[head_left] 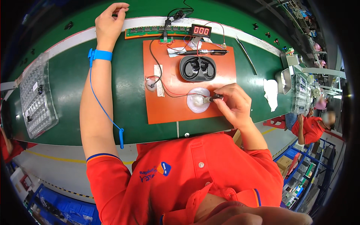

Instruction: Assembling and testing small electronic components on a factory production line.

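So the right hand (236, 105), a bit right of center frame, has its fingers pinched on a small black piece (217, 97), by the right edge of a round white pad (195, 107) on the orange mat (168, 112). Left hand (110, 25) is up in the upper left, fingers loosely curled, can't tell if they've got anything. Open black case (198, 78) sits upper center; counter (128, 90)'s green.
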Tool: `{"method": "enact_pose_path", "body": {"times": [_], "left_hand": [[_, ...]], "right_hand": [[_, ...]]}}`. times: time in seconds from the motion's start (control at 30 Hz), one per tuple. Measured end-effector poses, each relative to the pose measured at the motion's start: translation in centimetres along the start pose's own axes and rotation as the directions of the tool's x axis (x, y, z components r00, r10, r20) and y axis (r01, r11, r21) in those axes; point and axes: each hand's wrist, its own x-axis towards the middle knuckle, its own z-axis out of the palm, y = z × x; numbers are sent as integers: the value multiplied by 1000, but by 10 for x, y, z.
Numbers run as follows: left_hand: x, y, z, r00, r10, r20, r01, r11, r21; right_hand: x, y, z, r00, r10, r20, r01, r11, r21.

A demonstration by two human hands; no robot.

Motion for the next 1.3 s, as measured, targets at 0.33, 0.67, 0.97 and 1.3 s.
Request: {"method": "enact_pose_path", "body": {"times": [0.33, 0.67, 0.97, 1.3], "left_hand": [[-5, 6, 4, 1000, 4, 29, -3, 999, -33], [9, -5, -23, 931, 364, -22, -318, 839, 442], [30, -109, -90, 994, 112, 6, -94, 802, 590], [25, -81, -91, 992, 115, 43, -119, 806, 580]], "right_hand": [[68, -2, 14, 995, 68, -73, -79, 983, -163], [63, 19, -13, 927, -337, -166, 247, 879, -407], [43, 125, -64, 906, 92, -413, -350, 710, -611], [15, 153, -190, 720, 118, -684, -594, 614, -519]]}}
